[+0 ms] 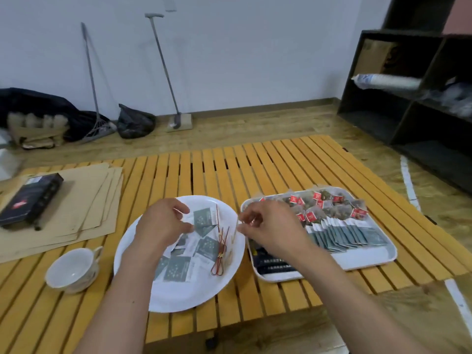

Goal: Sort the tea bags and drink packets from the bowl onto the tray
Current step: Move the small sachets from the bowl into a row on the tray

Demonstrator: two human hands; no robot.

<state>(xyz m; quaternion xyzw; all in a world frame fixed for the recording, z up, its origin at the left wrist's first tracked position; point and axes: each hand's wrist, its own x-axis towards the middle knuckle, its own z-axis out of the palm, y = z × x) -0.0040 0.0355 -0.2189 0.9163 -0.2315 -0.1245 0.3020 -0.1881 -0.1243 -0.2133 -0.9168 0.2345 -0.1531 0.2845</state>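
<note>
- The white bowl (pixel 132 254), wide and shallow, sits on the slatted wooden counter (pixel 229 164) just left of the grey tray (pixel 367 259); several grey-green packets (pixel 203 218) lie loose in it, along with a bundle of red-tipped sticks (pixel 219 247).
- The tray already carries a pile of mesh tea bags with red tags (pixel 329 205) at the back, a fanned row of grey-green sachets (pixel 344 235) in the middle, and dark packets (pixel 270 263) at the near corner.
- The left hand (pixel 161 223) hovers over the bowl, fingers curled, its grip pinching what looks like a thin white packet edge; blur keeps this uncertain.
- The right hand (pixel 270 226) is between bowl and tray, thumb and forefinger closed on something thin and pale, probably a stick or a string; I cannot tell which.
- The packets will likely handle as light, flat and slick foil-paper: they slide over each other, so pinch one by a corner or sealed edge.
- The mesh bags look soft and crushable; best lifted by the tag.
</note>
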